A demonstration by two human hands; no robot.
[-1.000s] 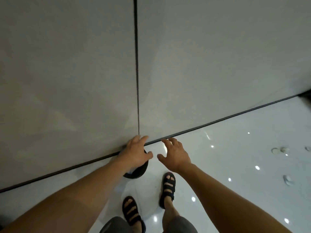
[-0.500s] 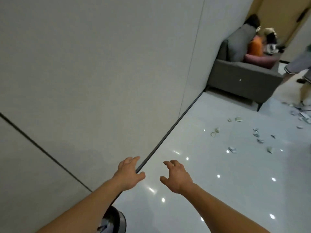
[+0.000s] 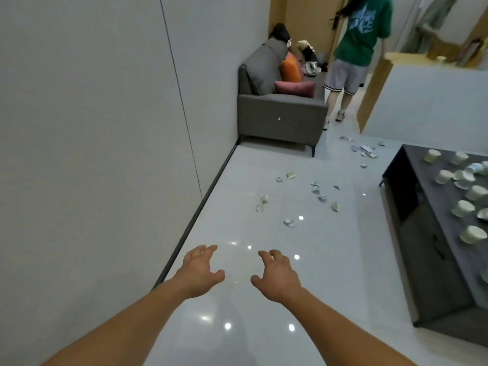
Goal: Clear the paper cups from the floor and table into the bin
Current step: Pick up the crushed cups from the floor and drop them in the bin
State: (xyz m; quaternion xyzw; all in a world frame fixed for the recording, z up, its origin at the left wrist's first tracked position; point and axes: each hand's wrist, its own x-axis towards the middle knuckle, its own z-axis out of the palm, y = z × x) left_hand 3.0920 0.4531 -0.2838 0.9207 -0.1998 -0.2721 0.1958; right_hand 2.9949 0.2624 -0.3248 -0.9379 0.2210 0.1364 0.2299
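Several pale green paper cups lie crushed and scattered on the glossy white floor, among them one nearest me and another further right. More cups stand upside down on the dark low table at the right, such as one near its front edge. My left hand and my right hand hover side by side above the floor, fingers loosely curled, holding nothing. The bin is out of view.
A grey wall runs along the left with a dark skirting strip. A grey sofa with cushions stands in the far corner. A person in a green shirt walks away beside a white partition.
The view has swung up and right from the wall and the bin at my feet to the room. Both hands stay held out in front, empty; the bin has left the view.
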